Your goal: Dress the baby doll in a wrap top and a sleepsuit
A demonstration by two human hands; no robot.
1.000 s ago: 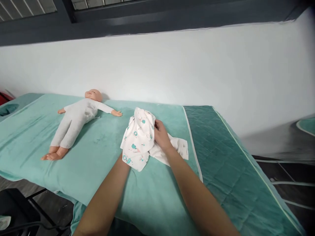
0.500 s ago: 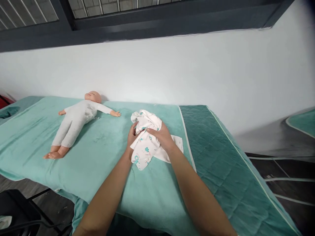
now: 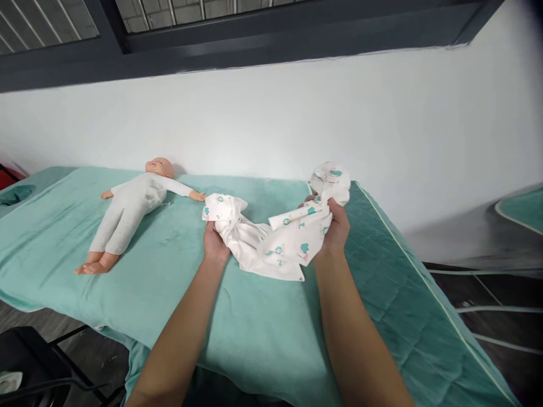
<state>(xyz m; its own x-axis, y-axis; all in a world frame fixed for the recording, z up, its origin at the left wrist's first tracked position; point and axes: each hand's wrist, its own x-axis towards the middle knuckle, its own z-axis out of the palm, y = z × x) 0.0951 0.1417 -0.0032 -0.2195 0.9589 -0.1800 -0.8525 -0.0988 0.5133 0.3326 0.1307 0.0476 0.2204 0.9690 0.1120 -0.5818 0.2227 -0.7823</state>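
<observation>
A white baby garment (image 3: 271,249) with teal and pink animal prints spans the gap between my two hands, its middle sagging low over the mint-green sheet. My left hand (image 3: 215,244) grips one bunched end, with a printed flap spread above the fingers. At the other end, my right hand (image 3: 336,226) is closed on the gathered cloth, and a rounded part of it puffs up above the thumb. On the left a baby doll (image 3: 131,206) with a white cloth body lies on its back, one outstretched hand close to the garment's left end.
The mint-green sheet (image 3: 169,294) covers a bed against a white wall (image 3: 271,118). A darker quilted mat (image 3: 394,299) shows at the right. A black chair (image 3: 29,362) stands at the lower left. Above the wall runs a dark window frame (image 3: 254,45).
My hands have moved apart, the right one farther to the right. The garment, bunched up before, is now drawn out between them. The doll has stayed put.
</observation>
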